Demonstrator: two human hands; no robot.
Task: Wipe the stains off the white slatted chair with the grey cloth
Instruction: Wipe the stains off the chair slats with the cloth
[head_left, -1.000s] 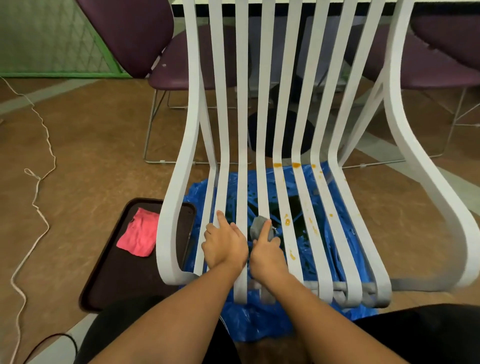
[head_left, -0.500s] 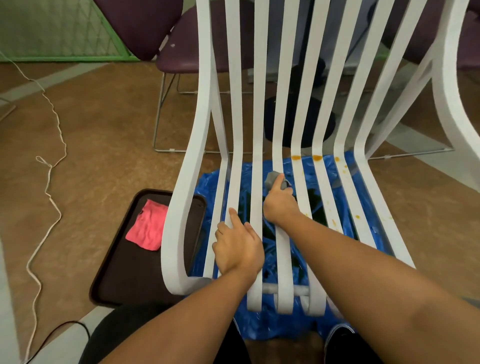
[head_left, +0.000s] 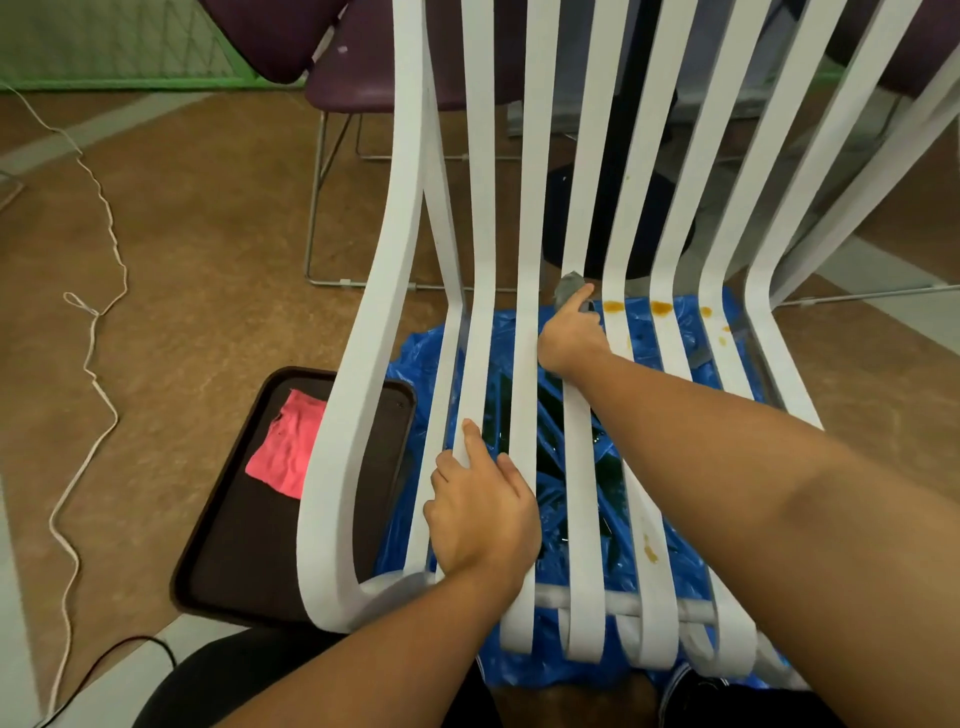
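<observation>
The right index finger (head_left: 577, 299) is straight and presses the grey cloth (head_left: 570, 284) onto a middle slat (head_left: 576, 467). The other fingers of the right hand (head_left: 571, 340) curl around the bunched cloth. Over the last second this hand has moved along the slat, from near the seat's front edge to the bend where seat meets back. The slat behind it looks clean, so that pass is judged done.

Orange stains (head_left: 613, 307) remain on the slats just to the right at the same bend, and one smear (head_left: 649, 553) lies nearer the front.

The left hand (head_left: 483, 512) holds its place on the front slats, index straight, holding nothing.

The white slatted chair (head_left: 363, 364) faces the person. Its slats run lengthwise away from them and then rise into the back. The cloth is wadded and shows no clear long axis.
</observation>
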